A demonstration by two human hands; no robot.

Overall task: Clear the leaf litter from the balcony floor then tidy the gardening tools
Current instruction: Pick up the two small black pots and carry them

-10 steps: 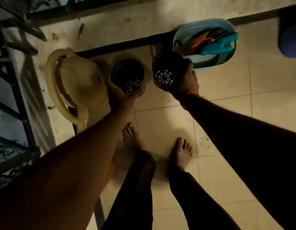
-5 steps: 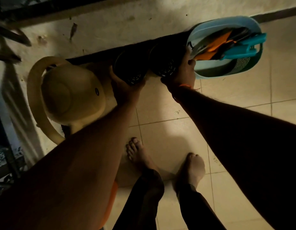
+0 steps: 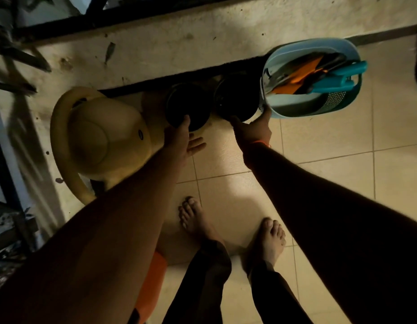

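Observation:
Two black plastic pots stand side by side on the tiled floor against the low ledge: the left pot point(image 3: 187, 105) and the right pot point(image 3: 238, 99). My left hand point(image 3: 183, 140) lies at the left pot's near side, thumb on its rim, fingers straight and spread over the tiles. My right hand point(image 3: 254, 128) touches the near rim of the right pot with thumb and fingers spread. A light blue basket point(image 3: 296, 45) to the right holds gardening tools with teal and orange handles point(image 3: 341, 74).
A yellow watering can point(image 3: 104, 136) stands left of the pots. The pale concrete ledge point(image 3: 203, 40) with a few leaf bits runs behind, under a dark railing. My bare feet point(image 3: 270, 239) stand on the tiles below. Something orange point(image 3: 153, 279) shows under my left arm.
Both pots came down from my hands onto the floor against the ledge. My left fingers have straightened off the left pot, and my right hand has loosened on the right one.

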